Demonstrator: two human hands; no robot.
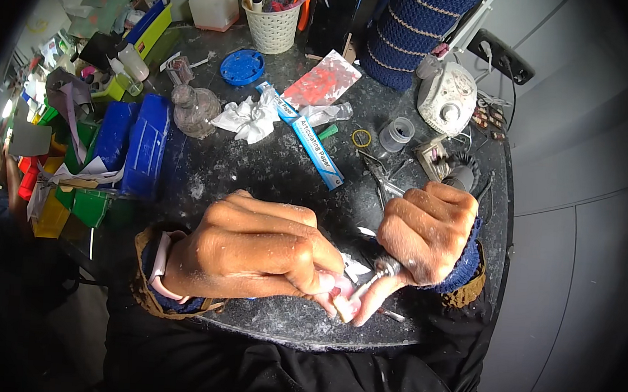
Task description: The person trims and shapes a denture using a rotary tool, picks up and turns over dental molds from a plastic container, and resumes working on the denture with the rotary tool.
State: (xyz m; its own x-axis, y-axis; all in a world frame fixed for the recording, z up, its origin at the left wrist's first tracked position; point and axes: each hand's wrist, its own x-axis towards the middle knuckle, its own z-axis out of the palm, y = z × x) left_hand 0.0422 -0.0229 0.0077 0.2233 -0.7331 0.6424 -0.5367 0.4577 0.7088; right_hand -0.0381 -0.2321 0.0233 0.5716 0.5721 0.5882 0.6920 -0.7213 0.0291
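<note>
My left hand [253,253] grips a small pink-and-ivory dental piece [344,304] between its fingers, low in the head view. My right hand [431,228] is wrapped round a metal rotary handpiece [386,264], its thin bit touching or very close to the piece, while that thumb reaches down beside it. Fine white dust speckles both hands and the dark worktop [200,175] around them. Just beyond the piece lie some white scraps [356,269]. Part of the piece is hidden by my fingers.
Blue, green and yellow bins [144,146] crowd the left. Behind my hands lie blue paper-strip booklets [313,147], crumpled tissue [250,120], pliers [376,172] and a small jar [397,135]. A white control box [447,96], navy fabric roll [413,37] and tool cup [270,28] stand at the back.
</note>
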